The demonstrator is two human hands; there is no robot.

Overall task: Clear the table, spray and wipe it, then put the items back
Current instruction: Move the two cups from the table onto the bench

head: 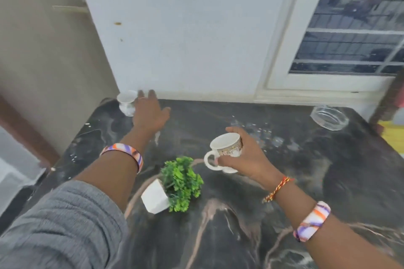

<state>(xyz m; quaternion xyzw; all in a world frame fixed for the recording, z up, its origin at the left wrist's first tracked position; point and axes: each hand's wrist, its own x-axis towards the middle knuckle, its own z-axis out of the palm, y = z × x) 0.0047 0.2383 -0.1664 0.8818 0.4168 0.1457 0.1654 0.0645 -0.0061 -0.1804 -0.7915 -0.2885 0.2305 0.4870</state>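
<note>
Honestly, the risk sits in my right hand (244, 155) — my fingers are wrapped round the body of the patterned cup (227, 146), not through its handle, and the cup is tipped on its side above the dark marble table (328, 181). If that grasp loosens it drops onto stone, and I judge it would chip or break. My left hand (150, 113) reaches toward the far left corner with fingers spread apart and nothing in them, just beside the small white vase (126, 101). The vase stands close to the table's edge and the wall, and it looks narrow at the foot, so a careless brush from my knuckles could tip it over or send it off the corner.

Between my forearms the little potted plant (175, 185) lies tilted in its white pot, well clear of both hands but under my left arm's path back — my grey sleeve (65, 225) could drag it. A clear glass bowl (329, 118) sits near the far right edge, well apart from everything else. There are pale specks and smears on the tabletop past the cup; whether they are wet I cannot tell. All four things are on or over the table, so clearing looks barely begun.
</note>
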